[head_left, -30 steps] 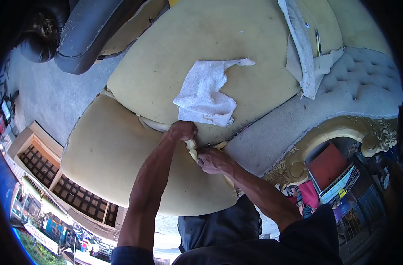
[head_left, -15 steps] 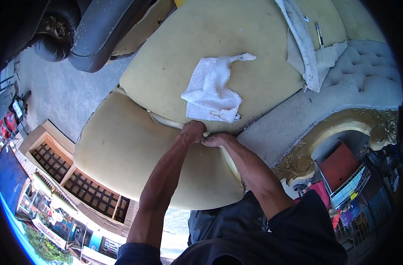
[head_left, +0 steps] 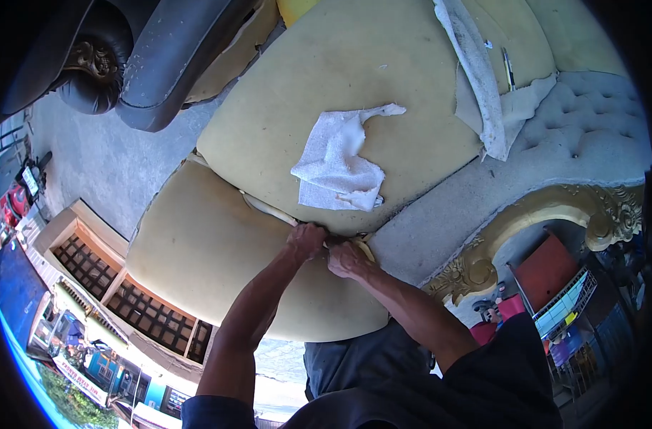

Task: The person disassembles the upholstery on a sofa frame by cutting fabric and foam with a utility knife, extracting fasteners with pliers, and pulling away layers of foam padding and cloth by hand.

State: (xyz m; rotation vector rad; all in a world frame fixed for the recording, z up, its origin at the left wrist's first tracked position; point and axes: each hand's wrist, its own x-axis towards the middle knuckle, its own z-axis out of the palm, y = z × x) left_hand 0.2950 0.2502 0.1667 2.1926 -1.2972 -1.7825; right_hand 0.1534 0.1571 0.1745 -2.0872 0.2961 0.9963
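Observation:
Both hands are at the gap between a large yellowish foam cushion [head_left: 283,107] and a smaller foam cushion [head_left: 204,250] nearer my body. My left hand [head_left: 309,241] is closed on a pale foam strip [head_left: 268,209] that comes out of the gap on its left. Close beside it, my right hand [head_left: 348,258] is also closed, with the strip's pale end part showing behind its knuckles. The fingertips of both hands are partly hidden in the gap. A crumpled white cloth scrap [head_left: 340,161] lies on the large cushion just beyond my hands.
At right stand a grey tufted sofa back [head_left: 590,121] and a carved gold frame [head_left: 476,275]. Another fabric strip [head_left: 476,79] and a pen-like tool [head_left: 509,70] lie on the foam. A dark leather armrest [head_left: 161,64] is at upper left, a wooden frame [head_left: 111,282] at lower left.
My right hand has shifted slightly down and turned, knuckles up. The strip that ran down to its right over the near cushion now shows only close behind that hand. The view has shifted slightly.

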